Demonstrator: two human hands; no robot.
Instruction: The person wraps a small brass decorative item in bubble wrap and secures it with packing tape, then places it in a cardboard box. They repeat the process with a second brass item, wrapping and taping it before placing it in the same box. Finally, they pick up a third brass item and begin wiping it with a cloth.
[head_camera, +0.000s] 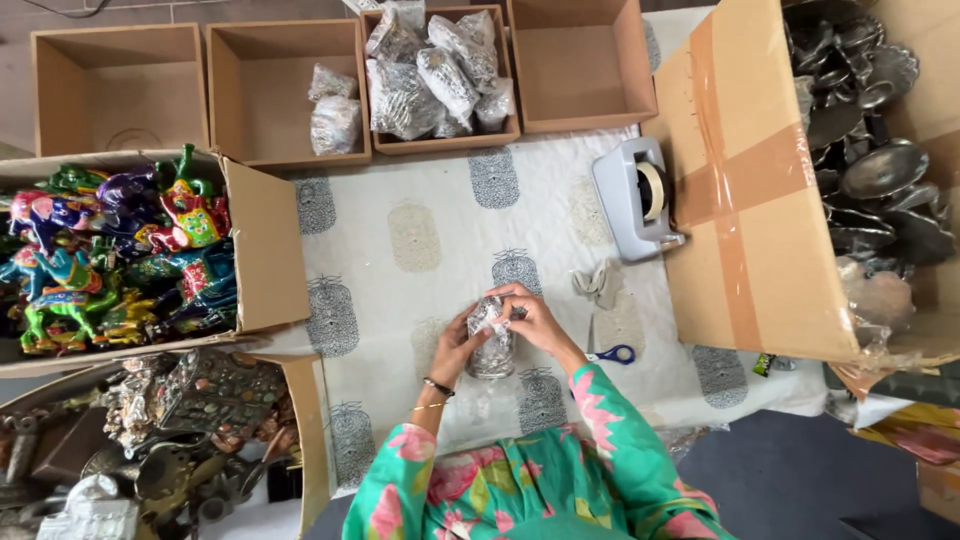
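Note:
Both my hands hold a small object wrapped in clear bubble wrap (492, 340) over a white patterned cloth (420, 240). My left hand (456, 350) grips its left side; a dark bracelet circles that wrist. My right hand (535, 318) presses fingers onto the top of the wrap. My sleeves are green with pink flowers.
A grey tape dispenser (636, 196), a scrap of wrap (598, 282) and blue-handled scissors (612, 354) lie to the right. Open cardboard boxes (120, 90) line the far edge; one holds several wrapped bundles (436, 72). Colourful animal figurines (110, 250) fill a left box; dark metal pieces (876, 150) fill a big right box.

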